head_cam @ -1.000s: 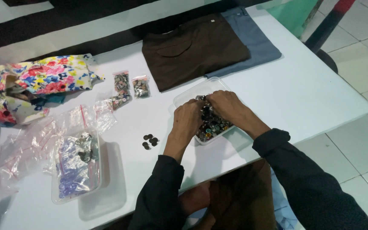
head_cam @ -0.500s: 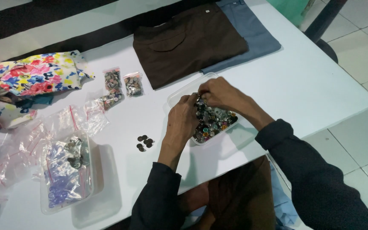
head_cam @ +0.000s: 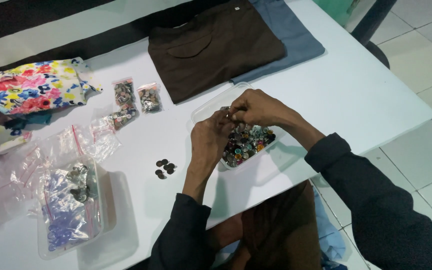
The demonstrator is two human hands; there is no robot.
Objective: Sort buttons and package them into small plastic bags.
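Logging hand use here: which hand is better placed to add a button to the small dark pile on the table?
Probably the left hand: it lies nearer the dark buttons, while the right hand sits over the clear tray, farther away.

Brown folded garment (head_cam: 216,47) laid at 12 o'clock over blue cloth (head_cam: 291,40), floral fabric (head_cam: 36,87) at 10, small button bags (head_cam: 136,97) beside it, loose dark buttons (head_cam: 164,167) at centre, plastic box of bags (head_cam: 68,205) at 8.

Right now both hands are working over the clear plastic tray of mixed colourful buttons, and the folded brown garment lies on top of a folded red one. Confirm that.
Not quite. The head view shows both hands, left and right, over the clear plastic tray of mixed colourful buttons, but the folded brown garment lies on a folded blue-grey one, not a red one.
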